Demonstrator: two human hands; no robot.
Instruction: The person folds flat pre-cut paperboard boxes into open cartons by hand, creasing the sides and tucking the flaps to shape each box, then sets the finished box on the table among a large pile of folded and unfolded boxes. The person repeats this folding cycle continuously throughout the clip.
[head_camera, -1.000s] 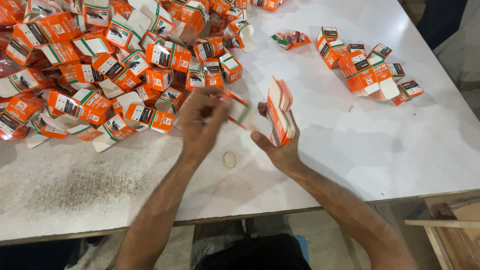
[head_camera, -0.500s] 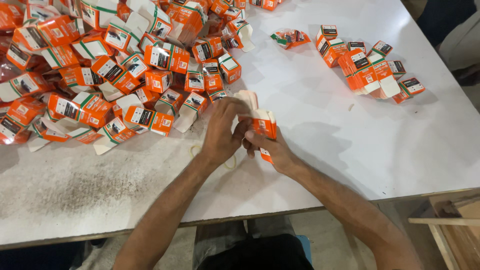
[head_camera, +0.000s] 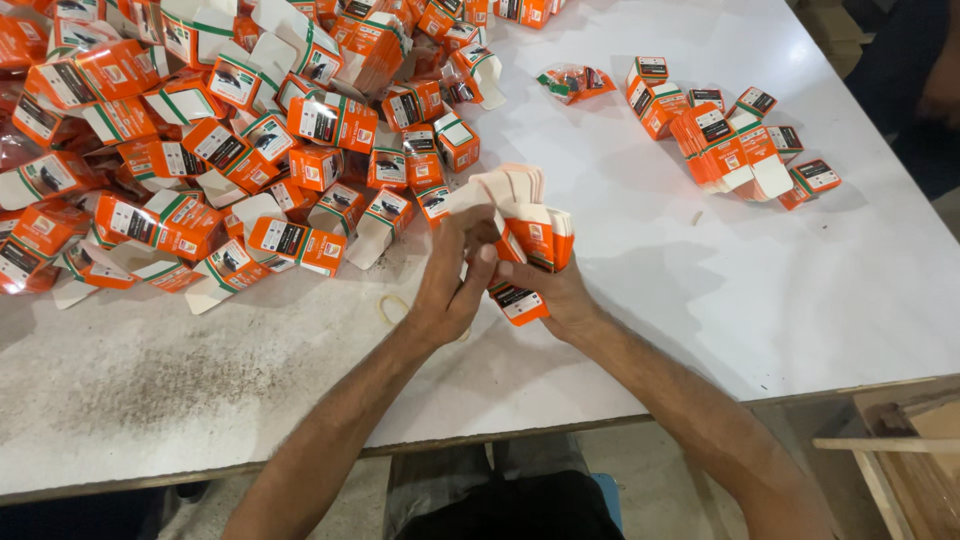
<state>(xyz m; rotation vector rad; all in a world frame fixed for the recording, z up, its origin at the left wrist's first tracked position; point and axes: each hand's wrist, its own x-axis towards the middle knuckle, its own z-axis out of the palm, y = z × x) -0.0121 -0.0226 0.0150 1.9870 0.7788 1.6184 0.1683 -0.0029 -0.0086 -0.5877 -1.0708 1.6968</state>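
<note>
Since a second ago your hands have come together: then your right hand (head_camera: 556, 292) held the stack of flat cartons (head_camera: 527, 222) alone while the left reached toward the pile, and now both are clasped on it. Your left hand (head_camera: 455, 280) closes its fingers over the near side of the stack, and your right wraps it from beneath, with white flaps fanning out above your thumbs. Just under your left wrist a rubber band (head_camera: 392, 308) lies on the white table (head_camera: 760, 300). Away to your left spreads the big heap of orange cartons (head_camera: 230, 150). Well off to the right of the grip sits a smaller group of cartons (head_camera: 730, 140)
</note>
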